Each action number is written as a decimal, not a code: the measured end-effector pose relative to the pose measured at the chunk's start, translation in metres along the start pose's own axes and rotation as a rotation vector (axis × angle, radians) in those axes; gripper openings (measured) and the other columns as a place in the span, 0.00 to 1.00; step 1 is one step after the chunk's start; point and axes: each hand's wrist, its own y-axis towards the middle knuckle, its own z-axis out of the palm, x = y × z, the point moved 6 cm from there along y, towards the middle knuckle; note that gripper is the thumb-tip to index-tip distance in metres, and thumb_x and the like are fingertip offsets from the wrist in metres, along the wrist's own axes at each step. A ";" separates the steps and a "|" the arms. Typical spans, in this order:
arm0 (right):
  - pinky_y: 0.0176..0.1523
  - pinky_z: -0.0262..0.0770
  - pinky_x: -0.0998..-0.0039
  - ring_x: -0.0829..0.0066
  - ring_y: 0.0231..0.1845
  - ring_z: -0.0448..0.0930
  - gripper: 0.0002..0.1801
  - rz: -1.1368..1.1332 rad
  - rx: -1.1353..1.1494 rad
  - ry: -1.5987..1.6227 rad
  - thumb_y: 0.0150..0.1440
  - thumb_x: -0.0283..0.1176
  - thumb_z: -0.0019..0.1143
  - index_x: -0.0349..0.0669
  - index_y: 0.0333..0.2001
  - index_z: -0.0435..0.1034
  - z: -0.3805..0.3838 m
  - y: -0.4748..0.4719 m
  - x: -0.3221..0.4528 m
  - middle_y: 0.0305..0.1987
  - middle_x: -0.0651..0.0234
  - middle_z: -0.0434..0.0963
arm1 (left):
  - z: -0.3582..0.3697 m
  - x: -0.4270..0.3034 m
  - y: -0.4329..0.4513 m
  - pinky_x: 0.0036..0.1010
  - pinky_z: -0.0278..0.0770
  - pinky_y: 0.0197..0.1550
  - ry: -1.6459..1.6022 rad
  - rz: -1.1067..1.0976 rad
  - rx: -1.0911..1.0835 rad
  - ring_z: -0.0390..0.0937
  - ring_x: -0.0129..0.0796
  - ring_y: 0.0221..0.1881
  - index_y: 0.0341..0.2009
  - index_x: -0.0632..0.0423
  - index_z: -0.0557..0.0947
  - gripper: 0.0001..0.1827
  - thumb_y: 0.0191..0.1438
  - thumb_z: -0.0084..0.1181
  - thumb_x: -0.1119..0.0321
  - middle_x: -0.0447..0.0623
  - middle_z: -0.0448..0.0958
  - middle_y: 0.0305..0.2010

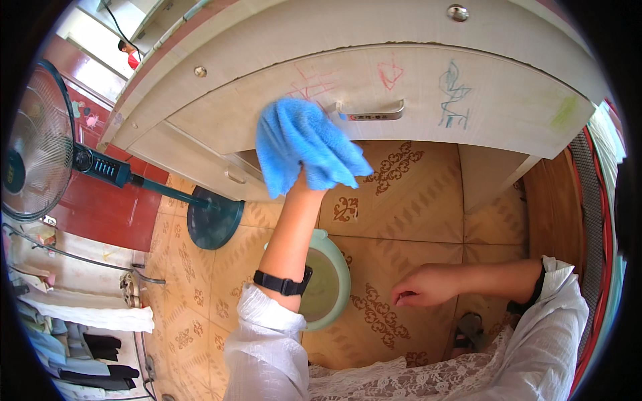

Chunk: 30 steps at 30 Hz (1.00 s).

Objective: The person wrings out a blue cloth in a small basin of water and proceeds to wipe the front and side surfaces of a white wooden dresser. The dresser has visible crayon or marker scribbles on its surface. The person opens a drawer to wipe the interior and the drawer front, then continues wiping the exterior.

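Note:
A blue cloth [301, 140] drapes over my left hand [307, 181] and hides its fingers; only the wrist end shows. The cloth lies against the pale front of a wooden drawer [426, 85], just left of the metal drawer handle [371, 111]. Red, teal and green scribbles mark this front. My right hand [429, 285] hangs loosely curled above the tiled floor, and I see nothing held in it. Below my left forearm stands a light green basin [343, 280] with murky liquid in it, partly hidden by the arm.
A standing fan [40, 140] with a round dark base [215, 220] is at the left. Clothes [85, 346] hang on a rack at lower left. Wooden boards [554, 210] border the floor at right. Through the opening at upper left, a person [131, 55] is visible.

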 end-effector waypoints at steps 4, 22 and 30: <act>0.44 0.74 0.65 0.63 0.40 0.80 0.12 -0.030 -0.021 -0.030 0.61 0.39 0.51 0.46 0.44 0.73 0.005 -0.005 -0.008 0.38 0.65 0.81 | 0.000 -0.035 -0.009 0.32 0.74 0.44 -0.191 -0.019 0.188 0.74 0.36 0.41 0.46 0.55 0.75 0.13 0.64 0.43 0.62 0.50 0.75 0.40; 0.42 0.73 0.62 0.61 0.38 0.80 0.13 -0.131 -0.006 0.046 0.61 0.38 0.50 0.42 0.42 0.74 -0.002 0.000 0.000 0.36 0.61 0.80 | 0.007 -0.124 0.005 0.26 0.73 0.35 0.633 0.603 -0.011 0.75 0.38 0.32 0.27 0.62 0.81 0.09 0.37 0.63 0.84 0.50 0.77 0.32; 0.42 0.73 0.65 0.64 0.38 0.80 0.12 -0.141 -0.019 0.064 0.62 0.36 0.49 0.42 0.45 0.73 -0.004 -0.012 -0.017 0.38 0.63 0.80 | -0.008 -0.105 0.000 0.21 0.72 0.40 0.538 0.448 -0.092 0.76 0.32 0.36 0.32 0.66 0.82 0.07 0.44 0.61 0.84 0.51 0.78 0.37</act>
